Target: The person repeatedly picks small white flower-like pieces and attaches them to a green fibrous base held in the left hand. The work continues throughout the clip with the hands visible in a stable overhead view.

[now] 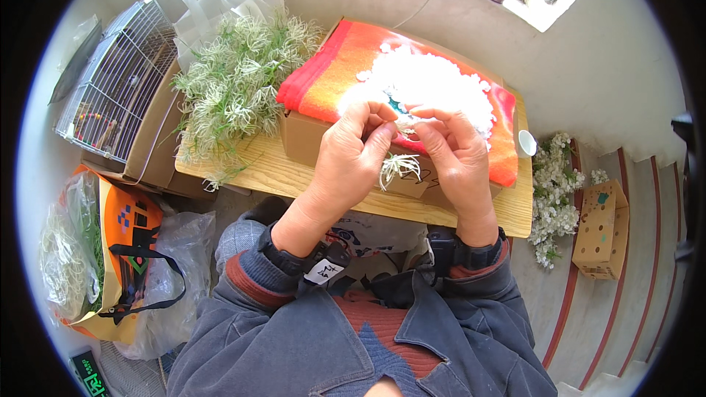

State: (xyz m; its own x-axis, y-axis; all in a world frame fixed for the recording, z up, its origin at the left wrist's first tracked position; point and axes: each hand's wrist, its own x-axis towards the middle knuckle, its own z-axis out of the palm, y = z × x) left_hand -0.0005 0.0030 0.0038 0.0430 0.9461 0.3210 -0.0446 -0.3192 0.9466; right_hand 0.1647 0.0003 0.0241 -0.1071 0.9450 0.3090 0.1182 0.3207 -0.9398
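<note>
My left hand [356, 157] pinches a pale artificial sprig between thumb and fingertips. Its spidery whitish-green end [400, 167] hangs below the fingers, in front of the cardboard box. Close by on the right, my right hand [458, 151] has its thumb and forefinger closed on a small whitish floral piece [407, 124] between the two hands. Whether that piece is joined to the sprig is hard to see. Just beyond the fingertips lies a heap of white artificial blossoms [430, 80], overexposed by sunlight, on a folded orange-red towel [325, 85].
The towel tops a cardboard box [306, 140] on a wooden table [253, 168]. Green-white artificial sprigs [237, 77] crowd the left, near a wire cage [118, 80]. A white cup [527, 143], white flower stems [554, 198], an open carton [601, 231] and stairs occupy the right.
</note>
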